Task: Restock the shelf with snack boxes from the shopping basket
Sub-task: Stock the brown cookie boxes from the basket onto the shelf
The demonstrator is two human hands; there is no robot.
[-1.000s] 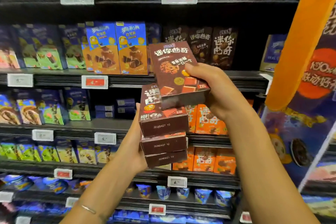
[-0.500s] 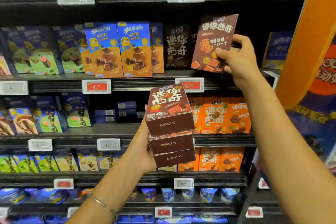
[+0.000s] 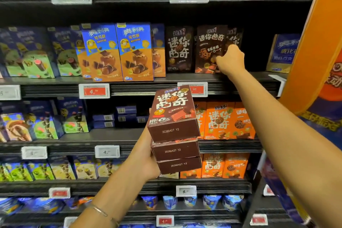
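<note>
The left hand (image 3: 146, 159) holds a stack of three brown cookie boxes (image 3: 175, 135) in front of the shelving, its grip curled round the stack's left side. The top box reads "迷你曲奇", and each end panel facing the camera is printed "20260427 Y2". The right hand (image 3: 231, 59) reaches up to a brown cookie box (image 3: 209, 48) that stands upright on the shelf (image 3: 249, 77). Its grip pinches the box's right edge, thumb on the front. That box also reads "迷你曲奇", as does the darker box (image 3: 178, 50) just beside it on the left. Further left stand blue boxes (image 3: 118, 52) marked "奥利奥 可可脆". Orange boxes (image 3: 220, 120) one shelf down carry "迷你曲奇" too. A red price tag (image 3: 94, 90) shows "4."; a white price tag (image 3: 186, 190) lower down shows "6.".
</note>
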